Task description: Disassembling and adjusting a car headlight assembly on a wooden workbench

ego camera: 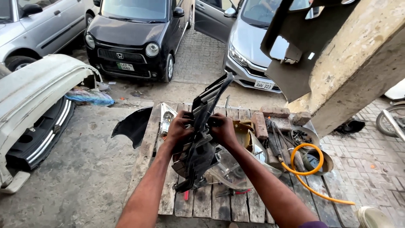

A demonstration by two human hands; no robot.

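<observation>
both bare forearms reaching forward from the bottom edge, converging toward the middle. left hand (179, 127) curled, knuckles up, fingers wrapped tight in a grip. right hand (222, 128) just beside it, likewise clenched, back of hand facing the camera. wrists nearly level, slightly bent, elbows out of view, a purple sleeve edge at the right upper arm.

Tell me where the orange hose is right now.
In the head view the orange hose lies on the right side of the wooden pallet table, looped beside a round metal dish and trailing toward the near right corner, clear of the right hand.
</observation>
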